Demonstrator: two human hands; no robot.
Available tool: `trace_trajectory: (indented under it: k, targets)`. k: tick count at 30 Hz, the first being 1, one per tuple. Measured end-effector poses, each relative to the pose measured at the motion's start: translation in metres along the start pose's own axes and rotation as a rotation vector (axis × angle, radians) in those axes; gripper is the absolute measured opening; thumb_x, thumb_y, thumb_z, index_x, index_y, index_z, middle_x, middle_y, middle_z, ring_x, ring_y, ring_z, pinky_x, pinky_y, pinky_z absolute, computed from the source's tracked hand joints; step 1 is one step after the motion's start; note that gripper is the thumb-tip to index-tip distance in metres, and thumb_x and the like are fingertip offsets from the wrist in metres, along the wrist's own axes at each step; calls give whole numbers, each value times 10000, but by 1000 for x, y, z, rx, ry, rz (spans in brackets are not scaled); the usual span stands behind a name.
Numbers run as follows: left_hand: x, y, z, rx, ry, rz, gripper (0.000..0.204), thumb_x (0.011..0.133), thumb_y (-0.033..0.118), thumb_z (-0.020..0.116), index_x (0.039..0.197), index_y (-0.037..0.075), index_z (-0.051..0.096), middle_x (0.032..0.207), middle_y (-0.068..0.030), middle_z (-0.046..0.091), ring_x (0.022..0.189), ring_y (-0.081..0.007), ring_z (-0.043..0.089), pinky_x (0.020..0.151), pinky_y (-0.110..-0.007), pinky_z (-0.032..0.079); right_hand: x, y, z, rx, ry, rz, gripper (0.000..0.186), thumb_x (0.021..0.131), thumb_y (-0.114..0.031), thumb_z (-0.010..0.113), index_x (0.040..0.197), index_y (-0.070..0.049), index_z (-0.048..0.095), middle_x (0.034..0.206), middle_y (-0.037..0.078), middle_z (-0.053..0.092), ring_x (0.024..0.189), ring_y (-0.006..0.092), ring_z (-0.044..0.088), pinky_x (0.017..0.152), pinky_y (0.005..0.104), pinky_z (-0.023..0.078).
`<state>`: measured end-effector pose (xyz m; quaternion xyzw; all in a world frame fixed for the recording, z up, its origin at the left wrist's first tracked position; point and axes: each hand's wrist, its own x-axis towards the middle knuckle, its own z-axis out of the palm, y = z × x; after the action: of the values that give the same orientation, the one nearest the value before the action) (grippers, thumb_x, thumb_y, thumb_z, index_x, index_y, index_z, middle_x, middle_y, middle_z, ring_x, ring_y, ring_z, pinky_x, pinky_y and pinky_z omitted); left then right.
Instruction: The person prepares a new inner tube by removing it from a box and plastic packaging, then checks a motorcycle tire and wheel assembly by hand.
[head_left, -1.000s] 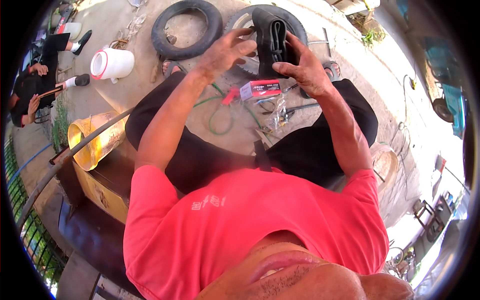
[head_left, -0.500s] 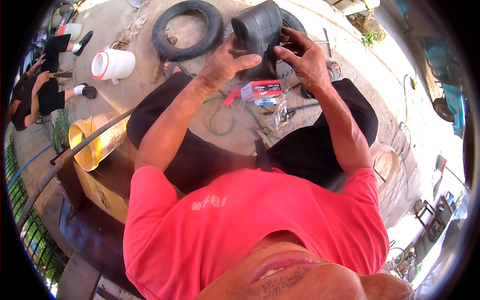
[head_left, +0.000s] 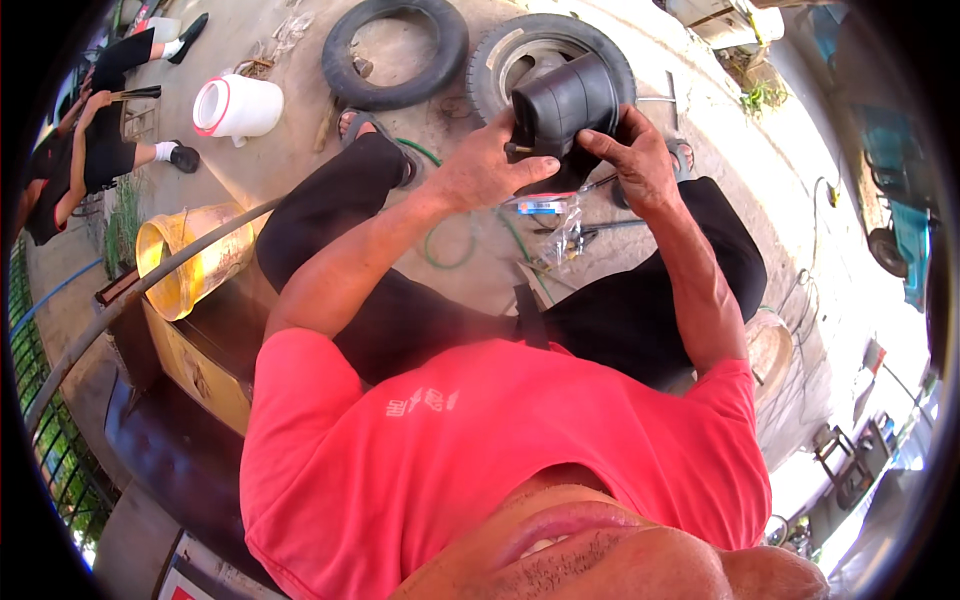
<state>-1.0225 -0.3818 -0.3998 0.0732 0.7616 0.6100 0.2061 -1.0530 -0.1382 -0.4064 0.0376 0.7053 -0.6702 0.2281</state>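
A black rubber inner tube [head_left: 568, 105], folded or bunched up, is held in front of me between my two hands. My left hand [head_left: 488, 172] grips its left side, thumb stretched along the lower part. On the other side, my right hand [head_left: 640, 165] has its thumb on the front of the rubber and its fingers behind. A short valve stem [head_left: 518, 149] sticks out beside my left fingers. Behind the tube lies a wheel with a tyre [head_left: 487, 75], partly covered. The tube's lower part is in shadow between my hands.
A loose tyre [head_left: 345, 80] lies beyond my left foot. On the ground between my legs are a small blue-and-white box [head_left: 540, 208], a clear plastic bag [head_left: 570, 238] and green cord [head_left: 440, 263]. Leftward are a white bucket [head_left: 255, 106], a yellow bucket [head_left: 225, 250] and a seated person [head_left: 100, 150].
Both hands have brought the inner tube lower and slightly right, closer to me. More of the wheel behind shows now, and the red-and-white box is largely hidden.
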Motion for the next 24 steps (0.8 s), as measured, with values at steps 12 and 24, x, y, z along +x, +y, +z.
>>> trace_trajectory:
  k: [12, 24]
  targets:
    - [16, 22, -71, -306, -138, 92, 1115, 720, 434, 878, 1595, 54, 302, 1527, -165, 469, 1411, -267, 463, 1199, -418, 334, -9, -31, -11, 266, -359, -27, 631, 940, -92, 696, 1513, 22, 458, 1373, 92, 611, 1250, 166, 557, 1107, 318, 420]
    - [6, 22, -33, 289, -77, 252, 848, 755, 211, 894, 1480, 52, 484, 1355, -112, 605, 1251, -253, 597, 1088, -382, 464, -6, -15, -13, 45, -435, 29, 483, 943, -68, 675, 1406, 17, 572, 1199, 72, 680, 1070, 139, 619, 966, 307, 500]
